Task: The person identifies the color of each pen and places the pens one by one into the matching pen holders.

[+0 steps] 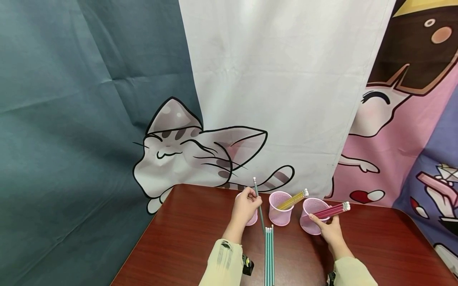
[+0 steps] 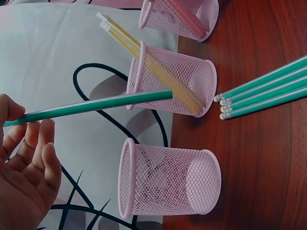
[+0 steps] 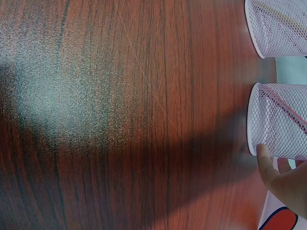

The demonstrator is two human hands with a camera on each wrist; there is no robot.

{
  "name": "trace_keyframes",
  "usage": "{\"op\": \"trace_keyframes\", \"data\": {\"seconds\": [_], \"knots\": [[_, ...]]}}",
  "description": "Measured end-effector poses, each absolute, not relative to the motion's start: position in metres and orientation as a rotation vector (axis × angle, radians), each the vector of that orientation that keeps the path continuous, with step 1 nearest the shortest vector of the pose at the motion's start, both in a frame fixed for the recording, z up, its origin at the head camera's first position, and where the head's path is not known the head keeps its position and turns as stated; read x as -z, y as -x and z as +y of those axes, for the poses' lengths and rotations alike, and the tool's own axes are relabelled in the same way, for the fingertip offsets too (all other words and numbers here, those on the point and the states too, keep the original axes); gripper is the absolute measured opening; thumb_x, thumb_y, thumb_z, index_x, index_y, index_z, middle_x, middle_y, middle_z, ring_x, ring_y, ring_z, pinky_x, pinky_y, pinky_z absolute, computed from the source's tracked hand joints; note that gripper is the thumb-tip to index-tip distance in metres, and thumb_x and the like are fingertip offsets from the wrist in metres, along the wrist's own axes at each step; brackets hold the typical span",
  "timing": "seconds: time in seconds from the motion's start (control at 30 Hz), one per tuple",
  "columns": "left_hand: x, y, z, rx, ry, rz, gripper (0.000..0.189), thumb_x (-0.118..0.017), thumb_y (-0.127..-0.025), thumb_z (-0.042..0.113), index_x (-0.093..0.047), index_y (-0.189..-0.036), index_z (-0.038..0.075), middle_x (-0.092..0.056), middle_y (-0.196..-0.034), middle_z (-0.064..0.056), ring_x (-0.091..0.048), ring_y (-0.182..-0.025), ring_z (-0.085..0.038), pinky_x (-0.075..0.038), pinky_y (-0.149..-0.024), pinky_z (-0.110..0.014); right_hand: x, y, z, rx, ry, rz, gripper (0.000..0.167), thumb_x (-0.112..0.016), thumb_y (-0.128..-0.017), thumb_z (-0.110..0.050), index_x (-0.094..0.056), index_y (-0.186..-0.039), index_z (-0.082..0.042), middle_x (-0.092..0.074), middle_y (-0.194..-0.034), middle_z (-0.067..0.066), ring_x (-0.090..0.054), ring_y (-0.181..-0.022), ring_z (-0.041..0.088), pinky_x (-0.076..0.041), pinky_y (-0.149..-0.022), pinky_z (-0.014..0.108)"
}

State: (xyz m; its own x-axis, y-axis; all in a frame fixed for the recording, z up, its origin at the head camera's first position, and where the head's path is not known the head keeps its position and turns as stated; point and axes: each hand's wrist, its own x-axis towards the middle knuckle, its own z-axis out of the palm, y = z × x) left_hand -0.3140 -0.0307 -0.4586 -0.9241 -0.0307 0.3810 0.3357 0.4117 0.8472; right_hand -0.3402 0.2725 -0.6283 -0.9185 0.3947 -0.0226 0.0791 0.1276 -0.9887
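Observation:
My left hand (image 1: 245, 208) pinches a green pencil (image 2: 110, 101) near its eraser end, tip pointing down, in the air above the table. Below it stands a pink mesh pencil cup (image 2: 168, 179) with nothing inside, partly hidden behind the hand in the head view. Several more green pencils (image 1: 269, 256) lie side by side on the table, erasers toward the cups. On the right, my right hand (image 1: 332, 232) holds the side of another pink mesh cup (image 1: 309, 223), thumb in front and fingers behind. Red pencils (image 1: 332, 210) lean in that cup, erasers up.
Between these two cups stands a third pink mesh cup (image 1: 280, 216) with yellow pencils (image 1: 291, 201) leaning right. All stand toward the far edge of the dark red wooden table (image 1: 171, 238). A printed cartoon curtain (image 1: 286, 99) hangs right behind.

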Motion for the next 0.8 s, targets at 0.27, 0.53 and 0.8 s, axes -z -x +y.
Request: {"op": "trace_keyframes", "data": {"seconds": [0.27,0.53,0.8], "knots": [[0.4539,0.3142,-0.0347,1.532,0.175,-2.303,0.01,-0.065,-0.073,0.01,-0.055,-0.077,0.009,-0.055,-0.066,0.007,-0.05,-0.06,-0.002,-0.043,-0.057,-0.019,0.6298,0.3403,0.2726,-1.861,0.463,-2.175,0.098,-0.074,-0.077,-0.036,-0.008,-0.148,-0.024,-0.036,-0.136,0.014,-0.04,-0.113,0.021,-0.035,-0.071,0.006],[0.4531,0.316,-0.0386,1.546,0.185,-2.238,0.012,-0.067,-0.075,0.008,-0.056,-0.078,0.006,-0.058,-0.068,0.002,-0.053,-0.061,-0.005,-0.045,-0.057,-0.02,0.6301,0.3411,0.2742,-1.857,0.472,-2.169,0.095,-0.075,-0.077,-0.034,-0.012,-0.146,-0.023,-0.039,-0.132,0.012,-0.045,-0.097,0.008,-0.041,-0.067,0.009],[0.4486,0.3175,-0.0403,1.584,0.144,-2.213,0.013,-0.068,-0.077,0.01,-0.056,-0.079,0.008,-0.062,-0.071,0.001,-0.055,-0.063,-0.006,-0.046,-0.06,-0.022,0.6314,0.3414,0.275,-1.877,0.455,-2.157,0.1,-0.075,-0.077,-0.034,-0.006,-0.149,-0.024,-0.034,-0.138,0.014,-0.038,-0.118,0.023,-0.033,-0.074,0.006]]}}
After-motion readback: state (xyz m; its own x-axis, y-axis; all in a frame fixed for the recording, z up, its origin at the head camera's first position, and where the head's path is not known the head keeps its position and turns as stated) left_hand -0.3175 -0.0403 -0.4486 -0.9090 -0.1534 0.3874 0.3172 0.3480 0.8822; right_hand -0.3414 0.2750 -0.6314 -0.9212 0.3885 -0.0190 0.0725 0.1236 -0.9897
